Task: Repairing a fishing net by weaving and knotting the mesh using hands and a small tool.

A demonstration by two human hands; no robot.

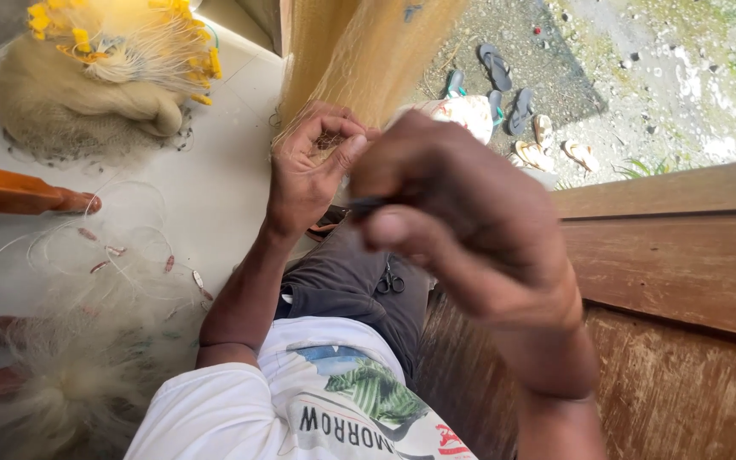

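A fine yellowish fishing net (pixel 359 51) hangs down from the top of the view in front of me. My left hand (pixel 308 166) pinches a piece of its mesh between thumb and fingers. My right hand (pixel 462 213) is close to the camera and blurred; it grips a thin dark netting needle (pixel 368 204) whose tip points left toward my left thumb. The two hands almost touch. A small pair of scissors (pixel 391 281) lies on my lap, on my dark grey shorts.
A heap of net with yellow floats (pixel 121 51) sits on the white tiled floor at top left. More pale net and line with small sinkers (pixel 112 281) spreads at lower left. A wooden wall (pixel 675 281) is to my right. Sandals (pixel 513 102) lie outside on the ground.
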